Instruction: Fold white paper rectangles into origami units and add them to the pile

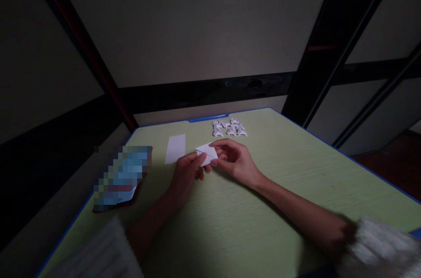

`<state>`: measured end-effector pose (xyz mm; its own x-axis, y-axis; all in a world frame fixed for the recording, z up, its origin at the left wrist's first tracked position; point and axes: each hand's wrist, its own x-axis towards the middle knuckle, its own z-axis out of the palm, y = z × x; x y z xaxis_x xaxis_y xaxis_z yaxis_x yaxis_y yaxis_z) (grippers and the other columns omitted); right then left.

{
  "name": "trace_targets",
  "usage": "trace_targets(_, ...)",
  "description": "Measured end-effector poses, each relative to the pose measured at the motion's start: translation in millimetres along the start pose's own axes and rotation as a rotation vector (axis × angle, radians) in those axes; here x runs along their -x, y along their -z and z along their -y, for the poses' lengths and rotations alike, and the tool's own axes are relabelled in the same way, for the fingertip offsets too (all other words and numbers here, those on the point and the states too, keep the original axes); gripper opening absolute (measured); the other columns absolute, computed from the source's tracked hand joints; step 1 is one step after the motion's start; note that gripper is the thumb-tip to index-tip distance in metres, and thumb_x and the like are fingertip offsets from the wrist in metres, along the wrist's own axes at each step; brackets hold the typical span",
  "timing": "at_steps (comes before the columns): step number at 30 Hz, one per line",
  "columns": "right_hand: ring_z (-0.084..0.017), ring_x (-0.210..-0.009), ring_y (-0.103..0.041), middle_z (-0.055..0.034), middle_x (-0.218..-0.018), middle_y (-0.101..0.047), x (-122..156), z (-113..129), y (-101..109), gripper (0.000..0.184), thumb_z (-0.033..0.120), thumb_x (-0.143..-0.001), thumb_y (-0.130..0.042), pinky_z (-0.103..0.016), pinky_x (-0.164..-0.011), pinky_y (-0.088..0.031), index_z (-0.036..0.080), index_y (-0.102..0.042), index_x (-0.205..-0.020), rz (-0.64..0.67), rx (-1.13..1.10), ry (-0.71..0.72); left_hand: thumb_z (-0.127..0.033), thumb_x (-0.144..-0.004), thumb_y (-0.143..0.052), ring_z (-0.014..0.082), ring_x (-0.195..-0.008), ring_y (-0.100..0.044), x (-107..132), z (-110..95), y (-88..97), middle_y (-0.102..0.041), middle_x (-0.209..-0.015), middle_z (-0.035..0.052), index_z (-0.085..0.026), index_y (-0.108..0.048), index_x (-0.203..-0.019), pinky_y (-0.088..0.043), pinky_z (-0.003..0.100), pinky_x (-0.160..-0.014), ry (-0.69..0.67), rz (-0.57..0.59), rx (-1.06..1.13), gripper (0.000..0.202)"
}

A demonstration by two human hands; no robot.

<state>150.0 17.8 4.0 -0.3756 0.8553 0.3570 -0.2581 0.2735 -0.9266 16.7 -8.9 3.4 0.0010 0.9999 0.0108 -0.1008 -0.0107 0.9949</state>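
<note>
Between my two hands is a small folded piece of white paper (207, 151), with a slanting crease or flap edge across its face. My left hand (187, 172) pinches its left side, the thumb lying on top of the paper. On the other side, my right hand (235, 157) grips the right edge between thumb and fingers. The paper is held a little above the tabletop. Just beyond my left hand a flat white paper sheet (175, 148) lies on the table. Several small folded white paper figures (230, 127) sit in a cluster beyond my right hand.
The pale green table (296, 172) has a blue edge. At its left side lies a blurred-out, bluish flat object (123, 177) with a dark rim. Behind the table stand large panels (204, 23) with dark bands.
</note>
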Motion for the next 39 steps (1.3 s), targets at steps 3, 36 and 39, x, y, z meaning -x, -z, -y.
trace_targets(3, -0.009, -0.061, -0.053, -0.0017, -0.07, -0.057, 0, 0, 0, 0.027, 0.012, -0.059, -0.061, -0.025, -0.056, -0.041, 0.014, -0.055, -0.085, 0.021, 0.06, -0.017, -0.029, -0.065, -0.055, 0.0071, -0.049, -0.045, 0, 0, -1.0, -0.053, -0.053, -0.0016, -0.012, -0.057, -0.068, -0.031, 0.015, -0.038, -0.008, -0.029, 0.029, 0.018)
trace_targets(36, -0.013, -0.069, -0.054, -0.0034, -0.072, -0.06, -3, -3, 9, 0.01, 0.025, -0.066, -0.059, -0.028, -0.064, -0.041, 0.017, -0.065, -0.066, 0.045, 0.245, 0.114, -0.028, -0.061, -0.058, 0.0055, -0.04, -0.04, -1, -1, 0.6, -0.049, -0.046, -0.0035, -0.013, -0.055, -0.053, -0.03, 0.018, -0.039, -0.055, -0.098, -0.144, 0.018)
trace_targets(39, -0.011, -0.064, -0.051, -0.0029, -0.072, -0.057, -3, -3, 7, 0.011, 0.026, -0.063, -0.061, -0.026, -0.06, -0.04, 0.015, -0.061, -0.061, -0.036, 0.222, 0.073, -0.028, -0.061, -0.057, 0.0055, -0.038, -0.039, 1, -4, -1.2, -0.047, -0.042, -0.0044, -0.013, -0.053, -0.049, -0.029, 0.018, -0.038, -0.085, -0.101, -0.23, 0.019)
